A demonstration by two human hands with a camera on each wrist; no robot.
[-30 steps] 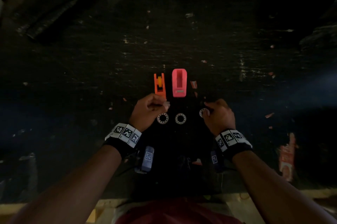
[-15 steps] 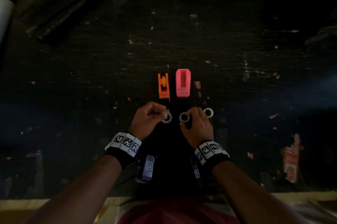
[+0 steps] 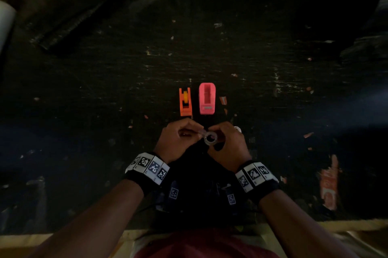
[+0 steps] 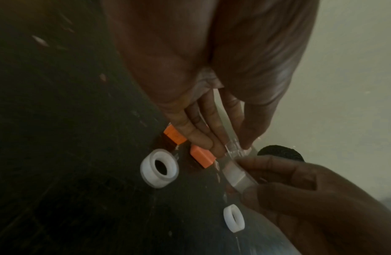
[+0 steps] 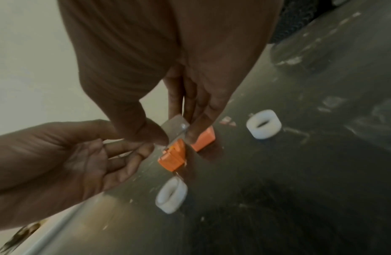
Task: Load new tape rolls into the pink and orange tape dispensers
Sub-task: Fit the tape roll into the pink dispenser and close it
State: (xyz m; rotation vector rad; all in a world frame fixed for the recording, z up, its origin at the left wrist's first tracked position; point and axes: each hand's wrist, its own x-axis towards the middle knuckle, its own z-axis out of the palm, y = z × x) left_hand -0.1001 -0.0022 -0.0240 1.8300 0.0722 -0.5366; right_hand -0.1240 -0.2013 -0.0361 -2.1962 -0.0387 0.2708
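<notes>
Low in the middle of the head view, the right hand [image 3: 227,144] grips a clear tape roll [image 3: 210,137] between thumb and curled fingers. The left hand [image 3: 178,139], fingers bent, pinches what looks like the roll's loose end [image 4: 232,146], though the dim light makes that uncertain.

Just above the hands stand the orange dispenser [image 3: 185,101] and, to its right, the pink dispenser [image 3: 207,98], its slot empty. Both sit on the dark table [image 3: 105,89].

The likely trouble is the sticky end folding onto a finger or back onto the roll if the pull goes slack or crooked.

The wrist views show two spare white rolls [image 4: 159,168] [image 4: 234,218] lying on the table near the orange dispenser; from the head, the hands hide all but a white edge of one.
</notes>
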